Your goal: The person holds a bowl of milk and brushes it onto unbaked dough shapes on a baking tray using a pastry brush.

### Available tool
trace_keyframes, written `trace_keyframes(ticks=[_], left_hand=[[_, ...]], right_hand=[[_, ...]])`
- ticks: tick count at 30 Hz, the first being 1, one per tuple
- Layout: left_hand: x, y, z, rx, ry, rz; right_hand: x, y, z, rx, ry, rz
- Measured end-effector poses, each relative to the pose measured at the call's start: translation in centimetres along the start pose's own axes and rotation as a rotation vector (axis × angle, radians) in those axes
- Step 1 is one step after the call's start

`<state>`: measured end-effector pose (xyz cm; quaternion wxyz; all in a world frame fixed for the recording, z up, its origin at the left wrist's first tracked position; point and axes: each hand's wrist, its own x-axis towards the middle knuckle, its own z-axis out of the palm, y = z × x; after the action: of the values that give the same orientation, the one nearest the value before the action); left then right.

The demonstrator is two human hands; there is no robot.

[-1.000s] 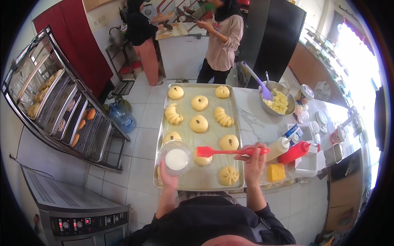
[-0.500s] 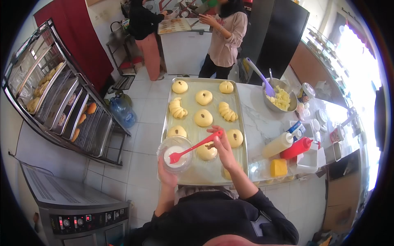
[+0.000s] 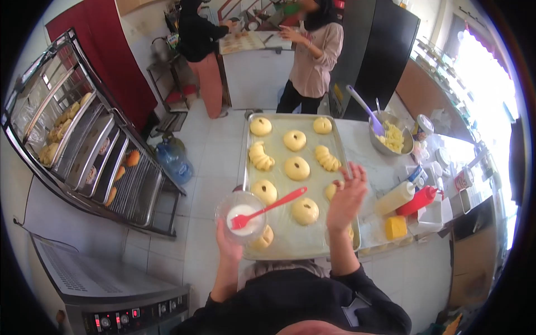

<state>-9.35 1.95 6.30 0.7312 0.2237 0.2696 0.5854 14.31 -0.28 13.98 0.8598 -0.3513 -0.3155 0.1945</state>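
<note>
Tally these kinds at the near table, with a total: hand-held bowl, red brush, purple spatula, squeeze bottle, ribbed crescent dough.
Hand-held bowl: 1
Red brush: 1
Purple spatula: 1
Squeeze bottles: 2
Ribbed crescent doughs: 2
Total: 7

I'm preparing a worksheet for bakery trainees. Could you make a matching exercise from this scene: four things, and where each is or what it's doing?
Column one
1. Red brush
2. Purple spatula
3. Yellow block
4. Left hand

Column two
A. On the counter near the red squeeze bottle
B. Holding the clear bowl
C. Standing in the metal bowl
D. Head in white liquid

Pairs: 1-D, 2-C, 3-A, 4-B
</note>
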Motion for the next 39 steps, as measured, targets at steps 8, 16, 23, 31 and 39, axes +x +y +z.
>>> trace_keyframes(ticks=[8,16,23,31,39], left_hand=[[1.0,2.3,-1.9,0.027,-0.087,-0.080],[1.6,4.0,-3.2,0.061,-0.099,-0.153],[2.3,4.5,-3.7,0.076,-0.090,-0.131],[2.8,4.5,-4.3,0.027,-0.044,-0.137],[3.4,3.8,-4.9,0.024,-0.041,-0.193]], right_hand=[[-2.9,-12.4,12.0,0.915,-0.666,-0.152],[-6.6,-12.8,15.4,1.019,-0.454,0.008],[-7.0,-12.0,16.1,1.068,-0.448,0.071],[-7.7,-12.1,14.8,0.939,-0.258,-0.014],[-4.6,-10.2,14.9,0.802,-0.550,-0.123]])
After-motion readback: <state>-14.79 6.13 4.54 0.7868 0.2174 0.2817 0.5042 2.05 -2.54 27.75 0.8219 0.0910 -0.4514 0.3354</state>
